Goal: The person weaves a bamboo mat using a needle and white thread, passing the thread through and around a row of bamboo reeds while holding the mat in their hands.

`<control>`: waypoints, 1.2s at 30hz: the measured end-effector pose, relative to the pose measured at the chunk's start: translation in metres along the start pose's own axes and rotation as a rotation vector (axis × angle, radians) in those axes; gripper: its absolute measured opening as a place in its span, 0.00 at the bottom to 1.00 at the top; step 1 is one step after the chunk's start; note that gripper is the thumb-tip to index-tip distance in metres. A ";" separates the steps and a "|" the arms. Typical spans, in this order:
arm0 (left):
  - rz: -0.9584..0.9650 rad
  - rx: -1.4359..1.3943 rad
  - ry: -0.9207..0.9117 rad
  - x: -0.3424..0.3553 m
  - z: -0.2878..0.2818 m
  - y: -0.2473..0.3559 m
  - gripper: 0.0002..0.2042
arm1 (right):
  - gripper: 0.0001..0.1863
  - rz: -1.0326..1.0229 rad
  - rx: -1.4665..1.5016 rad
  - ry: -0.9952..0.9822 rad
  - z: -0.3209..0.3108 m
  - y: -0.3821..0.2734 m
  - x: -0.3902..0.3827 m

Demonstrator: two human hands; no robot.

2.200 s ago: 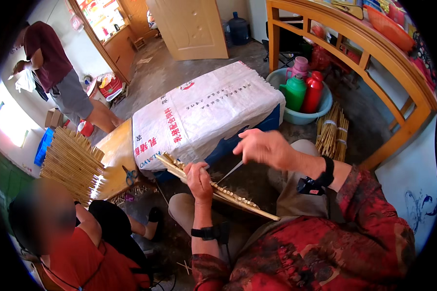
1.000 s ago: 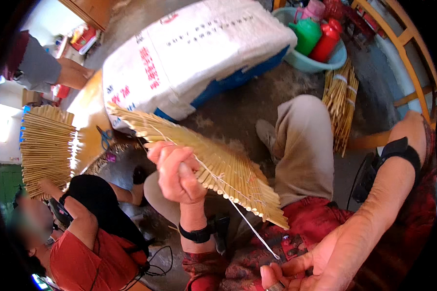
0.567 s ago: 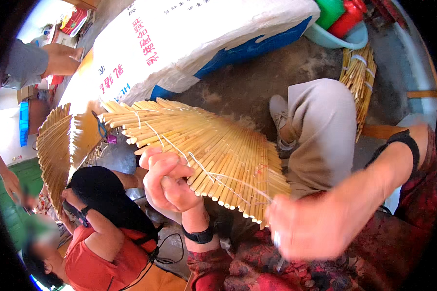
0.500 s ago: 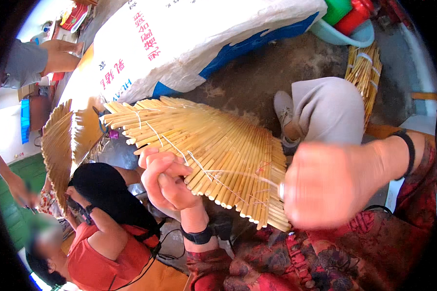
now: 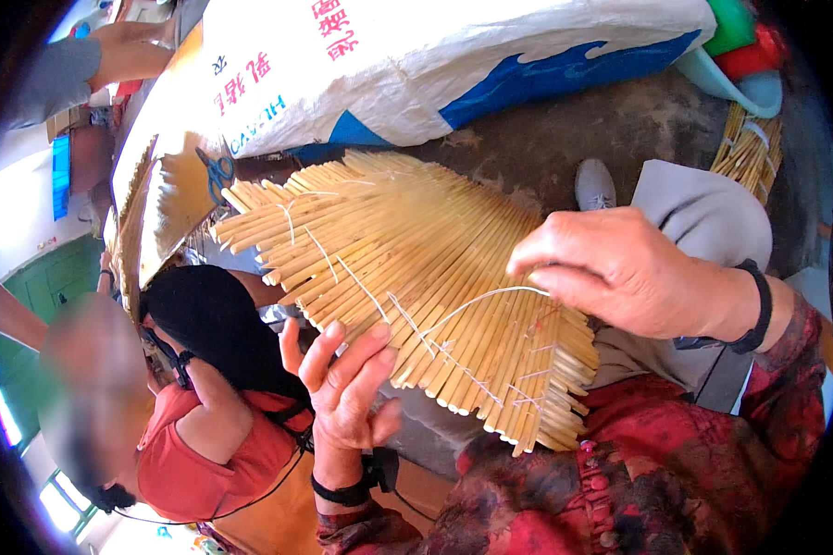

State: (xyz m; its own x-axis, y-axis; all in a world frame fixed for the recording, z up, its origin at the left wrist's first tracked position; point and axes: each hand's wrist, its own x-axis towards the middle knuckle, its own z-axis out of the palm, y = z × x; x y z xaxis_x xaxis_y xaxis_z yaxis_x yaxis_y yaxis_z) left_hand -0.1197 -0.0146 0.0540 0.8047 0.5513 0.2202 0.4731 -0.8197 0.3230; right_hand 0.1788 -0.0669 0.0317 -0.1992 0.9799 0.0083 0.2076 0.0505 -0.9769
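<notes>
A fan-shaped panel of stitched straw-coloured stalks (image 5: pixel 416 268) lies across the middle in front of me, with white thread stitched along its near edge. From those stitches a loose white thread (image 5: pixel 472 298) arcs up to my right hand (image 5: pixel 634 273). That hand is closed in a pinch on the thread, above the panel's right side; a needle, if any, cannot be made out. My left hand (image 5: pixel 347 379) is at the near left edge of the panel, palm up. Its fingers are apart and loosely bent, and the fingertips touch the stalk ends.
A big white and blue woven sack (image 5: pixel 491 65) fills the far side. Blue-handled scissors (image 5: pixel 216 176) are left of the panel. At left, a person in a red top (image 5: pixel 190 453) sits near another stalk panel (image 5: pixel 134 217). A tied stalk bundle (image 5: pixel 748 153) and a pale blue basin (image 5: pixel 759 92) are far right.
My right hand has lifted from the panel's right edge up and away, bringing the thread along. My left fingers have uncurled and spread. The view has shifted a little.
</notes>
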 end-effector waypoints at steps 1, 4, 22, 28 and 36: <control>-0.008 -0.003 0.000 -0.004 0.002 0.000 0.10 | 0.05 0.004 0.001 -0.008 0.005 0.003 0.004; 0.081 0.117 0.125 -0.010 0.014 -0.007 0.14 | 0.07 -0.047 -0.034 -0.190 0.023 0.013 0.014; 0.127 0.002 0.060 -0.008 0.010 -0.016 0.11 | 0.11 -0.095 0.040 -0.333 0.063 0.025 0.039; -0.012 0.024 0.117 -0.019 0.016 -0.005 0.11 | 0.16 -0.038 0.083 -0.471 0.058 0.031 0.042; -0.112 -0.048 0.204 -0.022 0.024 0.000 0.14 | 0.18 -0.095 0.139 -0.492 0.052 0.034 0.052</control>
State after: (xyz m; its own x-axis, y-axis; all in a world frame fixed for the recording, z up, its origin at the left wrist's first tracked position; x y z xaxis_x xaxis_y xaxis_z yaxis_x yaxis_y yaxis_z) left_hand -0.1283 -0.0304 0.0267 0.6569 0.6623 0.3604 0.5337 -0.7461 0.3982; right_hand 0.1257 -0.0241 -0.0117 -0.6443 0.7641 0.0300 0.0442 0.0763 -0.9961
